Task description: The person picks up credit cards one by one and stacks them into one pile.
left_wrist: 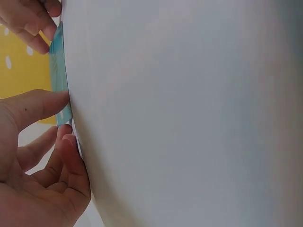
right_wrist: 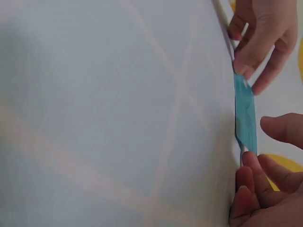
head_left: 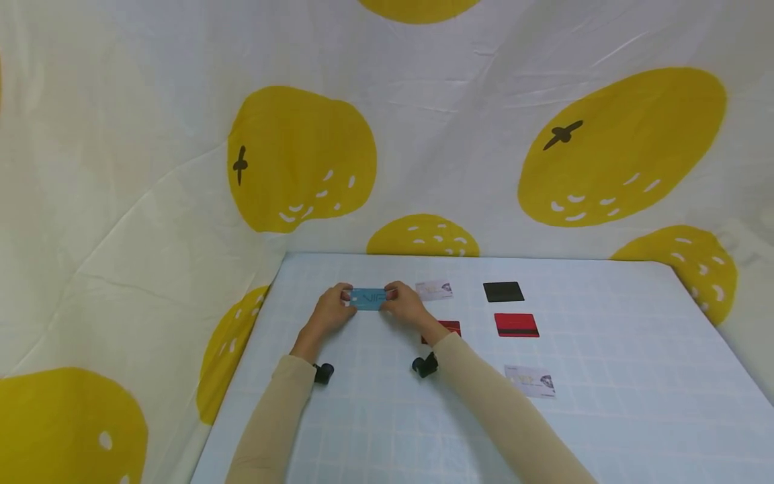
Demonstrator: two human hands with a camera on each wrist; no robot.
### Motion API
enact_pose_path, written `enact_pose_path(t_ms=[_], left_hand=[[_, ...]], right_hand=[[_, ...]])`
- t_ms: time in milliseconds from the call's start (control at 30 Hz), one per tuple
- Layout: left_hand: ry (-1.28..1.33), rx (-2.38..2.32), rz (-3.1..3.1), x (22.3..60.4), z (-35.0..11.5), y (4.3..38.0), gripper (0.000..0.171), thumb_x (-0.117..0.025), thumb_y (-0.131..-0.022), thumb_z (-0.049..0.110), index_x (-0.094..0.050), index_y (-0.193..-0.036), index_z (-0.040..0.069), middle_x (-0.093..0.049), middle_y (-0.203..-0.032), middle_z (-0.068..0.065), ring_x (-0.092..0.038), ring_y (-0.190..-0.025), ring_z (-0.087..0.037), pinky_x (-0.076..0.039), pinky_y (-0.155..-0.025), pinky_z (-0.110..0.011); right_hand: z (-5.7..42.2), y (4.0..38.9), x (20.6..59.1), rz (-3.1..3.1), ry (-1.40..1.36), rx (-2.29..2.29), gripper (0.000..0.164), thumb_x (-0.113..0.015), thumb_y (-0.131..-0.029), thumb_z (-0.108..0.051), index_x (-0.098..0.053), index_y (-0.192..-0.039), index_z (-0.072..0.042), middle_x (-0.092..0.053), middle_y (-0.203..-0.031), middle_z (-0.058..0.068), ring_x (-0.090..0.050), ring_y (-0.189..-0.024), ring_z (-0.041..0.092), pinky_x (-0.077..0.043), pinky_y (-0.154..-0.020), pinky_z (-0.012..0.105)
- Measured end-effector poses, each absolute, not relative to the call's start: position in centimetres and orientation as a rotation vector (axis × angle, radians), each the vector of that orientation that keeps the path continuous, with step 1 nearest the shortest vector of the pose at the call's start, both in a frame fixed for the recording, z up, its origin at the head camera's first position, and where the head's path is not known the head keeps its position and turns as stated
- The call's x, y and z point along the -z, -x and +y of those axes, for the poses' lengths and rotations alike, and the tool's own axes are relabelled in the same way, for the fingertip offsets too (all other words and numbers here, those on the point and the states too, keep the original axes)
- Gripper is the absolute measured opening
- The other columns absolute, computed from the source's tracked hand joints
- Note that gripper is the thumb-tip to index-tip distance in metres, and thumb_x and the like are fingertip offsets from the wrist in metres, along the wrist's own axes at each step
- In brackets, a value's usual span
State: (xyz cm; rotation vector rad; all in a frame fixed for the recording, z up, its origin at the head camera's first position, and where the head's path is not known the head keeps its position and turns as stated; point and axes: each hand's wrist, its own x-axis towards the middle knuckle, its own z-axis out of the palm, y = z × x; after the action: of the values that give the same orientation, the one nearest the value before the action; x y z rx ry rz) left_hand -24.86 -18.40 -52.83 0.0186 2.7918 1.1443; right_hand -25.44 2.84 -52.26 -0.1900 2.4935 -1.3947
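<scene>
2 sleeved arms point(head_left: 272, 417) reach forward, left fingers point(left_wrist: 75, 163) and right fingers point(right_wrist: 260, 182) bent inward.

- Left hand point(left_wrist: 45, 194): cut off at the left wrist view's left and bottom edges.
- Right hand point(right_wrist: 274, 203): cut off at the right wrist view's right edge.
- Blue rectangular VIP card point(head_left: 367, 299): ends partly covered by fingers.
- Red rectangular card point(head_left: 451, 327): partly hidden behind the right forearm.
- Beige fabric sleeves point(head_left: 266, 430): cropped below.
- Pale blue counter point(left_wrist: 189, 113): blurred, left wrist view.
</scene>
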Motion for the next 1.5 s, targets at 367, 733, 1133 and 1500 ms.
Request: enact_pose_path(t_ms=[367, 733, 1133, 1500], left_hand=[[-0.054, -1.358, 2.7, 51.9, -17.9, 23.7, 0.053, -0.073, -0.087, 0.017, -0.058, -0.136, 0.005, -0.066, -0.118, -0.016, -0.064, -0.107, -0.029, -0.05, -0.092, -0.046], [-0.169, -1.593, 2.54, 50.6, -16.2, 21.8, 0.054, -0.076, -0.089, 0.017, -0.057, -0.138, 0.004, -0.067, -0.118, -0.014, -0.066, -0.107, -0.029, -0.054, -0.086, -0.041], [-0.251, -1.638, 2.441, 50.6, -12.9, 20.0, 0.046, -0.073, -0.092, 0.019, -0.06, -0.135, 0.008, -0.065, -0.12, -0.008, -0.065, -0.11, -0.026, -0.054, -0.089, -0.041], [-0.294, -1.616, 2.376, 51.0, -9.2, 19.3, 0.045, -0.072, -0.093, 0.02, -0.06, -0.134, 0.009, -0.065, -0.119, -0.007, -0.066, -0.107, -0.025, -0.054, -0.087, -0.039]], right_hand=[[4.8, 24.2, 51.1, 2.446, 0.2, 1.526, 0.044, -0.07, -0.093, -0.015, -0.058, -0.132, 0.0, -0.065, -0.117, 0.013, -0.061, -0.105, 0.028, -0.051, -0.09, 0.04], [8.1, 22.2, 50.6, 2.446, 0.218, 1.572, 0.044, -0.071, -0.093, -0.021, -0.06, -0.132, -0.003, -0.065, -0.117, 0.008, -0.063, -0.106, 0.026, -0.054, -0.086, 0.038], [12.6, 19.2, 49.3, 2.415, 0.181, 1.642, 0.049, -0.07, -0.095, -0.025, -0.057, -0.138, -0.006, -0.062, -0.127, 0.01, -0.062, -0.112, 0.028, -0.052, -0.093, 0.041], [16.0, 17.2, 49.1, 2.436, 0.022, 1.634, 0.044, -0.069, -0.095, -0.024, -0.059, -0.135, -0.007, -0.06, -0.123, 0.01, -0.061, -0.108, 0.028, -0.053, -0.091, 0.044]])
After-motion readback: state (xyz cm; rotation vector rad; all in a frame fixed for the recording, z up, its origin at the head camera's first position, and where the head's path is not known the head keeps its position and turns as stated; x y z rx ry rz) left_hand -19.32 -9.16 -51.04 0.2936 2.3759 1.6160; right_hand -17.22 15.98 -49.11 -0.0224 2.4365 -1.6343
